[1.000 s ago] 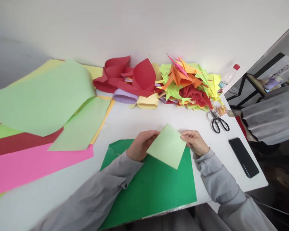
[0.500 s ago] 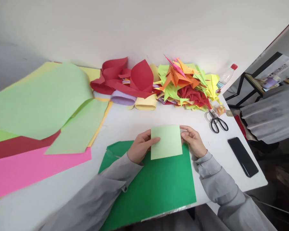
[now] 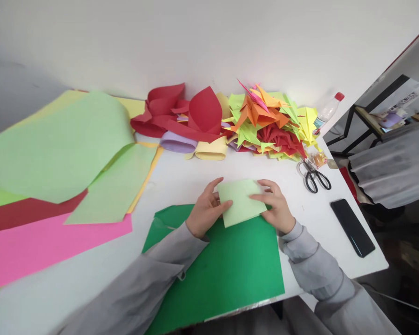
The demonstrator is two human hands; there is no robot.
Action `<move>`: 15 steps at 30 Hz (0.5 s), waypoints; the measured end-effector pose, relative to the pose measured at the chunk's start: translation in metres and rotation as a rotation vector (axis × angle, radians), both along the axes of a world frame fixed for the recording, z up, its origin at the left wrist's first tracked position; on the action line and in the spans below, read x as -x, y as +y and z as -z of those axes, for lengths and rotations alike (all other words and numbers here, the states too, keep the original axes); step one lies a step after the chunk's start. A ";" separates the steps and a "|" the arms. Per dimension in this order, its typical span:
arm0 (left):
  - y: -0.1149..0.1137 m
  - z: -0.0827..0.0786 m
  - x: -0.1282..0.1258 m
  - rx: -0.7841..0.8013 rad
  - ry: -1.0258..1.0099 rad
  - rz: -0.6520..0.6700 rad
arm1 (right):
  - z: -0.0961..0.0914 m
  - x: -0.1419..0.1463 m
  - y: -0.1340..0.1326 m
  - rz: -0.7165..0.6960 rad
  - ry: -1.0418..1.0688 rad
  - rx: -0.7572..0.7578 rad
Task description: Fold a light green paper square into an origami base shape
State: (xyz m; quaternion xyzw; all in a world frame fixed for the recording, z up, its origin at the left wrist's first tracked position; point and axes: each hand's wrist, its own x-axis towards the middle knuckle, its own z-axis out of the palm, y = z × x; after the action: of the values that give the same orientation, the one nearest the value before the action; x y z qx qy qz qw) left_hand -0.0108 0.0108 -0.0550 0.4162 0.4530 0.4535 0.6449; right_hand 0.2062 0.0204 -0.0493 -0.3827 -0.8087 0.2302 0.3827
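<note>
A pale green square of paper [image 3: 241,204] is held up between my two hands, over the far part of a dark green sheet [image 3: 233,265]. My left hand [image 3: 207,209] pinches its left side, thumb on the near face and the other fingers partly hidden behind. On the right edge, my right hand [image 3: 275,204] grips the paper with fingers laid over the front and top corner. The paper is slightly tilted, and a second edge shows along its bottom, so it looks doubled or layered.
Large coloured sheets [image 3: 56,153] lie on the left. Rolled red paper [image 3: 206,111] and a heap of folded paper pieces [image 3: 265,121] stand along the wall. Black-handled scissors [image 3: 316,179], a phone [image 3: 352,228] and a clear bottle [image 3: 330,109] are at the right.
The pale green paper has tilted and its lower edge has risen a little. My right hand has moved left, its fingers now across the paper's front; my left fingers have spread upward.
</note>
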 end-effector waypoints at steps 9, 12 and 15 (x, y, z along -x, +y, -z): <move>0.011 0.005 0.022 -0.797 0.686 -0.140 | 0.013 -0.008 0.007 -0.212 -0.352 -0.158; 0.015 0.010 0.026 -0.947 0.718 0.126 | 0.011 -0.009 0.007 -0.219 -0.375 -0.153; 0.015 0.017 0.024 -0.983 0.759 0.367 | 0.008 -0.007 0.006 -0.220 -0.353 -0.146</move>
State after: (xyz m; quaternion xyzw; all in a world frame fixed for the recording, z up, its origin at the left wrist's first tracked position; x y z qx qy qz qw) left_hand -0.0352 0.0256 -0.0719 0.8651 0.3104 0.3118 0.2411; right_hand 0.2134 0.0268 -0.0571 -0.2977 -0.9146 0.1411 0.2344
